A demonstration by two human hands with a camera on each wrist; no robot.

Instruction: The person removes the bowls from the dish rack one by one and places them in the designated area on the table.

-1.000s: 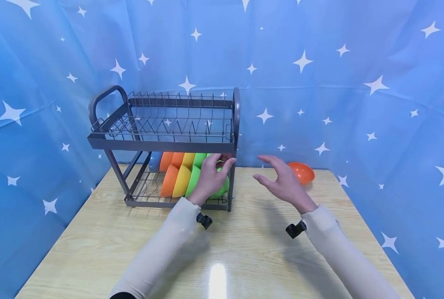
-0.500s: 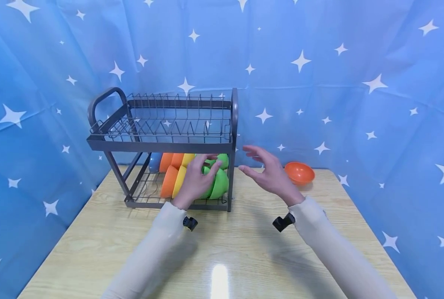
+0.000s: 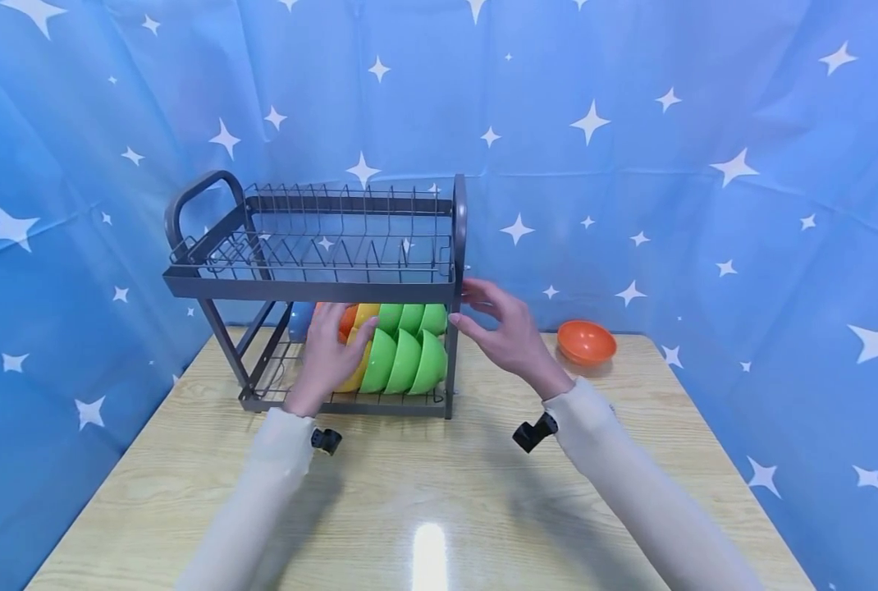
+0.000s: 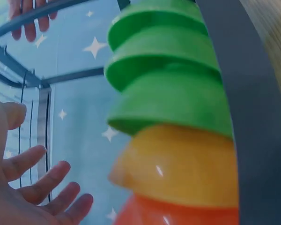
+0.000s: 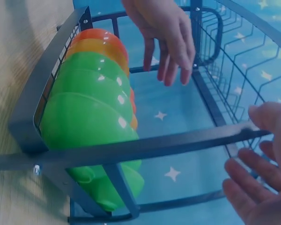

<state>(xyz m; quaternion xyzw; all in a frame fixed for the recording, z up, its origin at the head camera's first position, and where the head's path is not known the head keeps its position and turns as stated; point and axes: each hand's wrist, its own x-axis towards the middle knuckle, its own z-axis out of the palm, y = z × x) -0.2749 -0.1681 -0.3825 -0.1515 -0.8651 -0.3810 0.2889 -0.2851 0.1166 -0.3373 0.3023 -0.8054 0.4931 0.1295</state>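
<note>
Inside the lower tier of a dark two-tier dish rack [image 3: 309, 290], several bowls stand on edge in two rows. The front row has green bowls [image 3: 429, 364], a yellow bowl [image 4: 178, 166] and an orange bowl [image 4: 168, 214]. My left hand [image 3: 328, 353] hovers before the left part of the rows, overlapping the orange bowls in the head view. The left wrist view shows its fingers spread and nothing in them. My right hand [image 3: 509, 332] is at the rack's right end post, thumb and fingertips right at the frame, with fingers loosely bent and holding nothing.
An orange bowl [image 3: 587, 343] sits by itself at the table's back right. At the left of the lower tier is a blue item [image 3: 300, 320], partly hidden. The rack's upper tier has wire dividers. A blue star-patterned curtain [image 3: 668, 164] hangs behind the wooden table [image 3: 380, 509].
My left hand has moved left along the bowls, uncovering the green ones. The right hand has moved left from open space to the rack's right post.
</note>
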